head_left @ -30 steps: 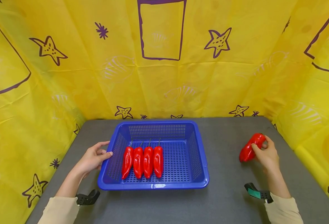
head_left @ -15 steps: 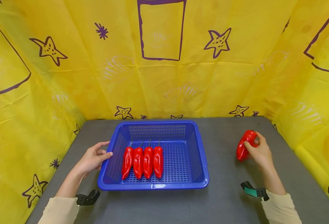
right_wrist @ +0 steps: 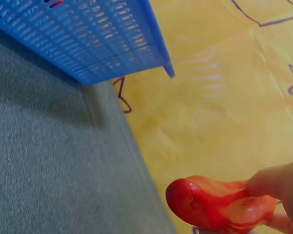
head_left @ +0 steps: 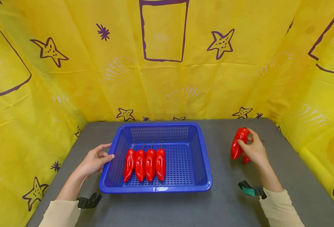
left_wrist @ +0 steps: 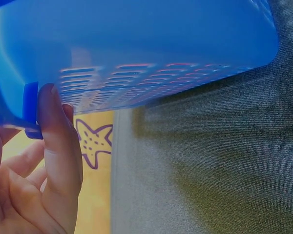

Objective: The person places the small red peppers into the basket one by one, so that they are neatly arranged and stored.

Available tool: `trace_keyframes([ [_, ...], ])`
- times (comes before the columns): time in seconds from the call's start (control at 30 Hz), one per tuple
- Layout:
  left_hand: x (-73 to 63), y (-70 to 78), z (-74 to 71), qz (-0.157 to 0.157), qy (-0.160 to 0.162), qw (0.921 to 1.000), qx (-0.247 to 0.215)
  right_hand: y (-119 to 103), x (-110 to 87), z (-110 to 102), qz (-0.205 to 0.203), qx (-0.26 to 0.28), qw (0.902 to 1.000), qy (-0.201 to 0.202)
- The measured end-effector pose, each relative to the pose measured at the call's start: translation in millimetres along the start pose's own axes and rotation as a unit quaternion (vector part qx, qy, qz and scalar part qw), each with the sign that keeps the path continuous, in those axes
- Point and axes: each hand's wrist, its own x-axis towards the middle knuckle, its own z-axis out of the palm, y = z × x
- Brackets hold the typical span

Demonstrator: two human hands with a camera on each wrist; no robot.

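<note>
A blue plastic basket point(head_left: 155, 189) stands on the table, and my left hand point(head_left: 94, 160) pinches its left rim between thumb and fingers. In the left wrist view the thumb point(left_wrist: 56, 141) presses on the outside of the basket wall point(left_wrist: 151, 34). Several red peppers point(head_left: 150, 165) lie side by side in the left half of the basket, stems pointing away. To the right of the basket, my right hand point(head_left: 255, 153) grips another glossy red pepper point(head_left: 239, 144), tilted above the table. Behind that hand lies a further red pepper point(head_left: 246, 160), mostly hidden.
The grey table point(head_left: 172, 209) extends around the basket on all sides. Yellow cloth point(head_left: 164, 88) with starfish drawings hangs behind it and along both sides. A black strap point(head_left: 89, 200) is on the left wrist, and one with a green patch point(head_left: 248, 191) on the right.
My right hand has moved left and slightly away with its pepper, now more upright. More of the pepper behind that hand shows now. The left hand and basket have stayed put.
</note>
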Motion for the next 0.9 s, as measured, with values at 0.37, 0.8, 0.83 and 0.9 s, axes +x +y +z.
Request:
trace_keyframes([
  [0.37,-0.5,-1.2,0.0,0.003,0.000,1.0000,-0.002,-24,2.6,9,-0.032,-0.004,0.9990,-0.030],
  [0.8,-0.2,-0.9,-0.1,0.002,0.001,1.0000,0.004,-48,8.7,26,-0.071,0.014,0.9950,-0.068],
  [0.83,-0.2,-0.9,0.0,0.002,0.001,1.0000,0.004,-50,8.9,28,-0.073,0.012,0.9947,-0.072],
  [0.9,-0.4,-0.9,-0.1,0.001,0.002,1.0000,0.004,-53,9.3,31,-0.075,0.012,0.9938,-0.081],
])
